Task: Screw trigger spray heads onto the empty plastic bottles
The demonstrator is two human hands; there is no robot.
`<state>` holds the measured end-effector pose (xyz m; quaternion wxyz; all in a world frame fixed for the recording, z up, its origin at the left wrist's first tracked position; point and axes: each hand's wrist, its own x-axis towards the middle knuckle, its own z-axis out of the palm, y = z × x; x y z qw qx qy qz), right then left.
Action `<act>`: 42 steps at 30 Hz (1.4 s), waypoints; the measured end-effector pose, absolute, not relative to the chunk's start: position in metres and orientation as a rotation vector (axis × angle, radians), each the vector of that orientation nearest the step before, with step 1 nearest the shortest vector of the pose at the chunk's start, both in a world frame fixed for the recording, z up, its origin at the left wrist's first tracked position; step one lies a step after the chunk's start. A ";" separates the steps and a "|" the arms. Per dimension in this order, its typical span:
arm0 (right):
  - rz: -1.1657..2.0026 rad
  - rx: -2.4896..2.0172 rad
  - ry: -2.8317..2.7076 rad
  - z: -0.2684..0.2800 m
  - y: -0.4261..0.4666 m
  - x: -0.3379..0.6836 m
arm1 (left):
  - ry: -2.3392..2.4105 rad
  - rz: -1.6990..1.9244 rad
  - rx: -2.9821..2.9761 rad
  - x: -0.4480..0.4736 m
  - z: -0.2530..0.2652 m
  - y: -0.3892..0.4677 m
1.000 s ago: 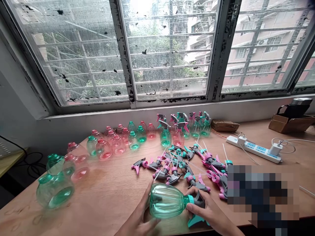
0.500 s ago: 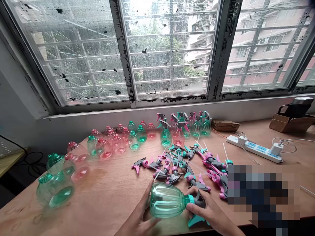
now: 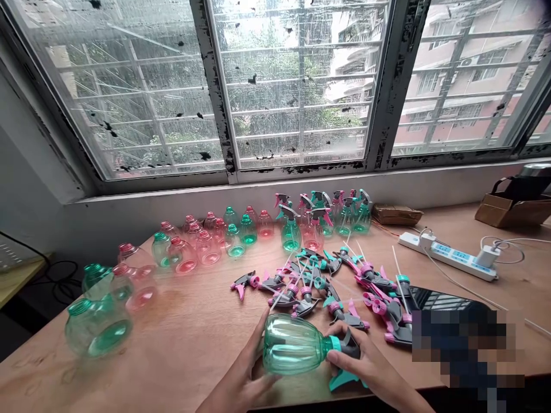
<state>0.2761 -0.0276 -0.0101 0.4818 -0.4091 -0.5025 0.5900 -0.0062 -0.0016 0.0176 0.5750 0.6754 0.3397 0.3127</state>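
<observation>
A clear green spray bottle (image 3: 293, 345) lies sideways between my hands above the table's front edge, its base to the left. My left hand (image 3: 247, 367) wraps round the base end. At the neck, the fingers of my right hand (image 3: 359, 358) close on the teal collar of the grey and teal spray head (image 3: 344, 378), whose trigger points down. Just beyond the bottle lies a heap of loose spray heads (image 3: 307, 281), pink, teal and grey, some with thin straws sticking up.
Open green and pink bottles (image 3: 185, 255) stand at the left and back. Several bottles with spray heads (image 3: 290, 232) are grouped by the window wall. On the right are a white power strip (image 3: 447, 255), a cardboard box (image 3: 512, 209) and a dark flat object (image 3: 451, 301), partly blurred.
The camera view has shifted slightly. Both hands keep their hold on the spray bottle and its head, with hardly any visible movement.
</observation>
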 end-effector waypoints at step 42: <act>1.416 -0.989 -1.157 -0.011 -0.025 0.274 | 0.820 0.673 1.632 -0.011 0.013 0.000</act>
